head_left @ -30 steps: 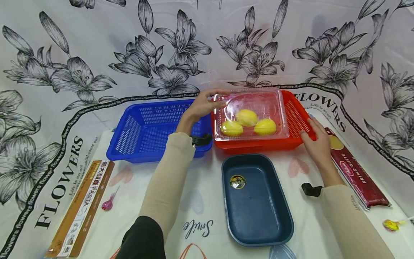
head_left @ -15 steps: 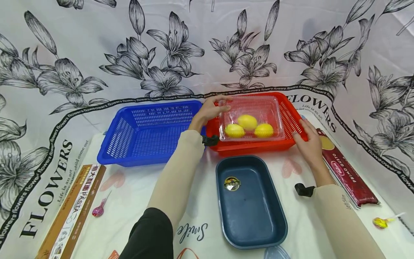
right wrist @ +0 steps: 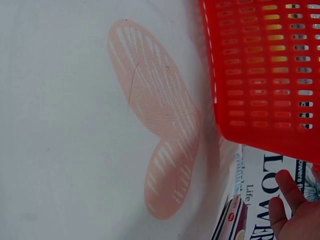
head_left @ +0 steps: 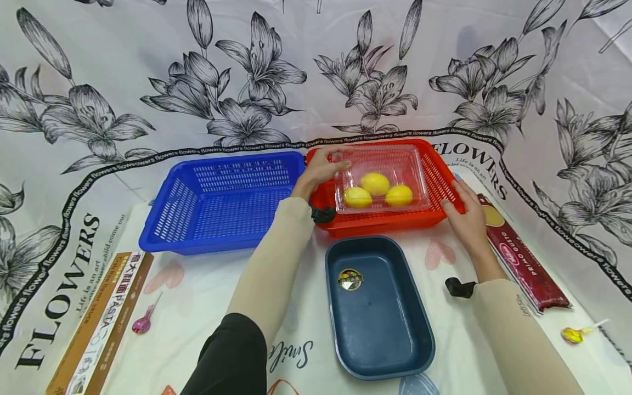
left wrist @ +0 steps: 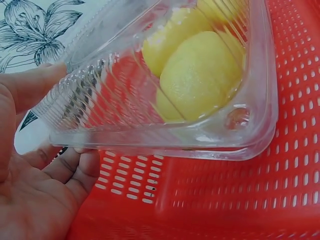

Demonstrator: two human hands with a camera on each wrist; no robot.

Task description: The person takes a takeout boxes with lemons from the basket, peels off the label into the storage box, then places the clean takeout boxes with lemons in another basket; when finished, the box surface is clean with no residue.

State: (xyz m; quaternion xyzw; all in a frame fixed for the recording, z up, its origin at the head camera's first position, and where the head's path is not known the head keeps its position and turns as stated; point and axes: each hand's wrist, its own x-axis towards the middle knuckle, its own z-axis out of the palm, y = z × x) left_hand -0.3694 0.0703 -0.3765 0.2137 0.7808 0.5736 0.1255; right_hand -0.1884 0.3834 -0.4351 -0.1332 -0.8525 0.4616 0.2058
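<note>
A clear plastic container [head_left: 382,156] with yellow lemons [head_left: 375,184] inside sits within the red basket [head_left: 390,222], slightly tilted. My left hand [head_left: 321,167] grips its left end, thumb on one side and fingers curled under the rim in the left wrist view. Through the clear wall, the lemons [left wrist: 200,75] lie gathered toward the far end. My right hand [head_left: 466,216] is at the red basket's right end, fingers extended along the rim. In the right wrist view only a few fingertips of that hand [right wrist: 300,215] show, beside the basket's corner.
A blue basket [head_left: 227,241] stands left of the red one. In front lies a dark blue tray [head_left: 380,307]. A pasta box [head_left: 101,323] and a purple lollipop [head_left: 142,325] are at left; a red pasta pack [head_left: 525,258] and a yellow lollipop [head_left: 573,335] at right.
My left hand has lowered the plastic container into the red basket. My right hand keeps its place at the basket's right end. The head view has shifted slightly to the right.
</note>
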